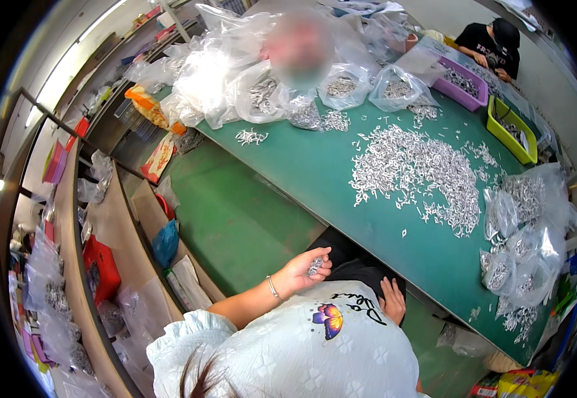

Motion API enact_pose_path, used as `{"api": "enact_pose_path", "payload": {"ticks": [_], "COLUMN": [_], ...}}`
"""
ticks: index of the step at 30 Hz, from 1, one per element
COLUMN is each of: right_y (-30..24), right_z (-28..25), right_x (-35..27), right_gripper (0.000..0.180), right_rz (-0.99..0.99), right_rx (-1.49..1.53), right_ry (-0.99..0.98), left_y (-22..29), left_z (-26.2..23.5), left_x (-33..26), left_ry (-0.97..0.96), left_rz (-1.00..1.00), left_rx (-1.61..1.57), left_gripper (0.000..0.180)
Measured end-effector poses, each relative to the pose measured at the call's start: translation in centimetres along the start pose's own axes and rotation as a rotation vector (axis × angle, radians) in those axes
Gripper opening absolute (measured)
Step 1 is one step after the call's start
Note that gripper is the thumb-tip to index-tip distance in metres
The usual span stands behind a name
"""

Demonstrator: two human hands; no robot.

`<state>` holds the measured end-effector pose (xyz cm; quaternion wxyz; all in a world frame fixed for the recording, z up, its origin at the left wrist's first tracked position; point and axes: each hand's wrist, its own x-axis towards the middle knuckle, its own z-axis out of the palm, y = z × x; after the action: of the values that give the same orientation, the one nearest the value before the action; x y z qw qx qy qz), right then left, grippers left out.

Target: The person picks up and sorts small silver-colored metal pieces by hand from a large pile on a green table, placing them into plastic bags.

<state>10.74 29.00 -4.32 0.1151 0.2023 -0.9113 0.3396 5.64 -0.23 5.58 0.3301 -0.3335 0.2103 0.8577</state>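
Small silvery metal parts point(315, 266) are cupped in the left hand point(305, 268), which is closed loosely round the little cluster just short of the near edge of the green table point(315, 179); the pieces are too small and bunched for a long axis or a pointing direction to be made out. The right hand point(392, 300) is seen resting flat, fingers spread, on dark cloth below that same table edge, with nothing held. Across the table, a broad heap of loose parts point(417, 172) is spread, short, pale and shiny, lying every which way. At the table's right end, clear plastic bags point(523, 239) filled with the same parts are piled. At its far end, more crumpled bags point(235, 79) are heaped, and beyond the far corner a purple tray point(462, 83) and a yellow-green tray point(510, 127) are set. A green floor point(235, 219) is seen left of the table.
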Motion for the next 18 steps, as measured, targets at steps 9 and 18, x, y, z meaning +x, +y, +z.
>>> {"api": "enact_pose_path", "payload": {"ticks": [9,18], "right_y": [-1.8,-3.3], "right_z": [0.0,-3.0], "right_x": [1.2,-3.2], "right_gripper": [0.055,0.059], "right_rz": [-0.070,0.223], "right_rx": [-0.006,-0.129], "right_ry": [-0.065,-0.173], "left_y": [1.9,10.6], "left_z": [-0.2,3.0], "left_x": [-2.2,-1.7], "left_ry": [-0.122,-0.230], "left_rz": [0.045,0.206], "left_rx": [-0.097,-0.237], "left_gripper": [0.030,0.025]}}
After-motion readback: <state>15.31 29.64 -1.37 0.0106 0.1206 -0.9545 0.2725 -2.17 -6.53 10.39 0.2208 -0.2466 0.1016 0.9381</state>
